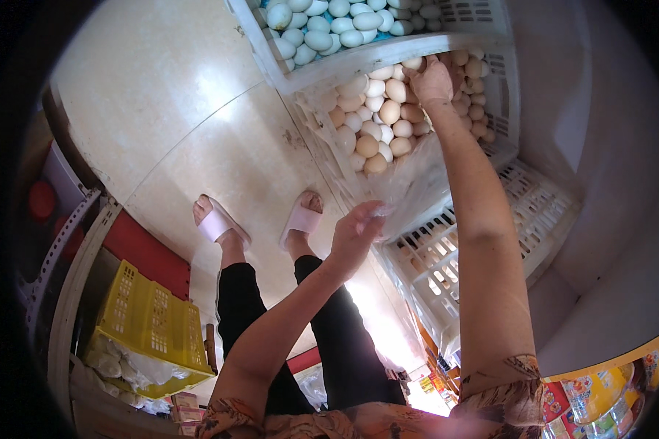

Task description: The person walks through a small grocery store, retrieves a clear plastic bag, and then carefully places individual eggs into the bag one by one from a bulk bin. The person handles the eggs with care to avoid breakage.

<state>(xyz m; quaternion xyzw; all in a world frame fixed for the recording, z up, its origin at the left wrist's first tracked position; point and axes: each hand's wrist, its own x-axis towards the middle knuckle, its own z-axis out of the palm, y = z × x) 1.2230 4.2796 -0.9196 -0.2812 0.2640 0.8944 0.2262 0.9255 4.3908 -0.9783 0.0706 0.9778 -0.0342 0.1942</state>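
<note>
My left hand (357, 236) pinches the edge of a clear plastic bag (423, 175), which hangs beside the white plastic crate (505, 99) and partly over it. Brown and cream eggs (390, 112) fill that crate. Deep among them, at the crate's far side, is my right hand (433, 82), its fingers bent down against the eggs. Those fingers are partly hidden, so whether they hold an egg cannot be told. Beyond stands another white crate (362, 55), heaped with pale blue-green eggs (318, 39).
A white slatted crate (434, 263) sits nearer me. On the left, a yellow plastic basket (148, 313) holding plastic bags stands by a metal shelf post (82, 258). Packaged goods (598, 395) line the lower right. My slippered feet (219, 219) rest on the tiled floor (159, 110).
</note>
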